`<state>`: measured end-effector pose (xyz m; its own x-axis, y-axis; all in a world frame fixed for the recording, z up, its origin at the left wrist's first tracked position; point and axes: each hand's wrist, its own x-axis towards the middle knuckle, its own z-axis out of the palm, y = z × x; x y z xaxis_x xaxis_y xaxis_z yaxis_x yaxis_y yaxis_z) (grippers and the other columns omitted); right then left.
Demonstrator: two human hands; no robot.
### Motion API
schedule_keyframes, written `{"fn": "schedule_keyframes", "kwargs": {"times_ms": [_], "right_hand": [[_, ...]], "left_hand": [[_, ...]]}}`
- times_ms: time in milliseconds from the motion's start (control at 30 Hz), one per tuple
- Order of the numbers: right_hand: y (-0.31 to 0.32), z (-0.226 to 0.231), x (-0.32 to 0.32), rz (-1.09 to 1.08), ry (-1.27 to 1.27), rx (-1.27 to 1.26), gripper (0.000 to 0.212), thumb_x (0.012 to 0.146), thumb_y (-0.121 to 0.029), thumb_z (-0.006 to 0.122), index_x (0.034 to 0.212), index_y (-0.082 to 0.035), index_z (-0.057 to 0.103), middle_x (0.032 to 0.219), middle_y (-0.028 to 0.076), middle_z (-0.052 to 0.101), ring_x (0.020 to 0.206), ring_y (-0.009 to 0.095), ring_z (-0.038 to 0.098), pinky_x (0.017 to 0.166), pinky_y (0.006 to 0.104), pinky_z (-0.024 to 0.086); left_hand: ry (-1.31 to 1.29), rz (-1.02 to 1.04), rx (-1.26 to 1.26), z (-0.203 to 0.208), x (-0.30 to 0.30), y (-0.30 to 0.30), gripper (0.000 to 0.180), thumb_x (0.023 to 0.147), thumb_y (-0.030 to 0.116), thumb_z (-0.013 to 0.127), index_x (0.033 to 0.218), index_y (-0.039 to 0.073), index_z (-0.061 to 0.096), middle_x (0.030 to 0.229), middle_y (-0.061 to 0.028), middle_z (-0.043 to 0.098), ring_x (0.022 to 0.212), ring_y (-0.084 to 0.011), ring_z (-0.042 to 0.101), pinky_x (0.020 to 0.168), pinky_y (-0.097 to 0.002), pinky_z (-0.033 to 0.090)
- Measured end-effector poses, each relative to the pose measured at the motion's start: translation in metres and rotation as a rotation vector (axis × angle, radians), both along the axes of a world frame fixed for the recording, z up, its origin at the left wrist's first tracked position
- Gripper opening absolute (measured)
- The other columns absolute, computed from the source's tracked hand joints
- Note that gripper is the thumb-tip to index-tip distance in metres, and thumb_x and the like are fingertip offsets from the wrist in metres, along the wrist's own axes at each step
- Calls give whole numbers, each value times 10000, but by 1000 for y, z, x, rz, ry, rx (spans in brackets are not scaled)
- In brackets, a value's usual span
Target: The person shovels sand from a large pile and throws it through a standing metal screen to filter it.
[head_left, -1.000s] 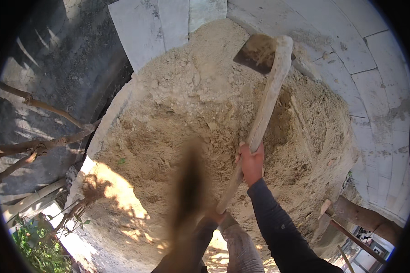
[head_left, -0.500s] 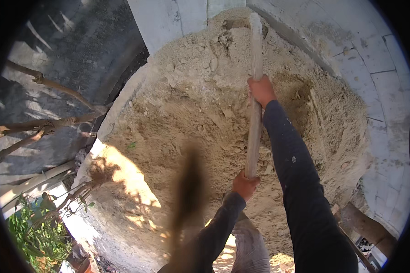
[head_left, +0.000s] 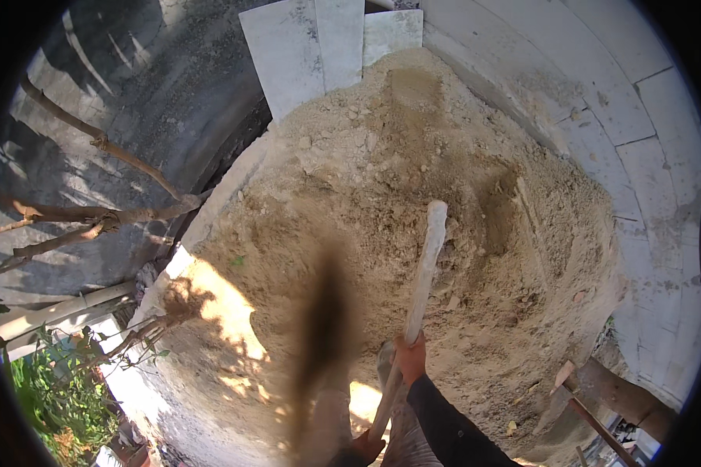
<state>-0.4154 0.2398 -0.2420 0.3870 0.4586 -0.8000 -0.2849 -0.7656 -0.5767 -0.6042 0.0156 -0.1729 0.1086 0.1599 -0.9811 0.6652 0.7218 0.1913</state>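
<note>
Right hand [head_left: 411, 358] grip closed around long pale rounded wooden handle [head_left: 424, 276], left hand [head_left: 368, 446] grip wrapped near its lower end. Handle slants over mounded tan sandy soil [head_left: 343, 175], in front of person.

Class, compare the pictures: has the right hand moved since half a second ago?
Yes: the right hand has drawn back down the view, farther from the white panels at its top.

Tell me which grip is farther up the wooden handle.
The right-hand grip, partway up the wooden handle; the left-hand grip is lower, near the picture's bottom edge.
</note>
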Motion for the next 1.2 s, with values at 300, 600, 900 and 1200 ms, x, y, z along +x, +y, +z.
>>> {"fn": "schedule_keyframes", "kwargs": {"times_ms": [300, 600, 900, 1200], "right_hand": [[229, 20, -51, 193, 80, 464, 376, 906, -132, 599, 1217, 11, 443, 753, 58, 564, 525, 120, 530, 456, 302, 436], [399, -75, -56, 684, -285, 348, 433, 875, -211, 604, 1175, 72, 470, 837, 164, 631, 603, 240, 649, 546, 364, 542], [186, -111, -61, 678, -314, 163, 443, 905, -203, 595, 1248, 22, 428, 801, 137, 614, 570, 217, 618, 512, 360, 524], [75, -13, -46, 249, 70, 234, 393, 903, -132, 605, 1244, -22, 443, 780, 61, 569, 537, 114, 555, 455, 302, 456]], "left_hand": [[30, 337, 469, -159, 17, 160, 556, 789, 359, 705, 1245, 76, 563, 1019, -210, 689, 984, -375, 666, 845, -433, 533], [-257, 907, 324, -142, 90, 316, 387, 801, 181, 725, 1067, -29, 539, 749, -87, 590, 581, -167, 567, 535, -350, 480], [-140, 770, 83, -78, 65, 124, 278, 804, 144, 718, 961, 1, 538, 688, -66, 593, 540, -138, 569, 467, -313, 470], [-81, 333, 208, -88, 35, 19, 596, 777, 398, 731, 1219, 36, 564, 1031, -214, 687, 994, -350, 670, 860, -428, 533]]}}
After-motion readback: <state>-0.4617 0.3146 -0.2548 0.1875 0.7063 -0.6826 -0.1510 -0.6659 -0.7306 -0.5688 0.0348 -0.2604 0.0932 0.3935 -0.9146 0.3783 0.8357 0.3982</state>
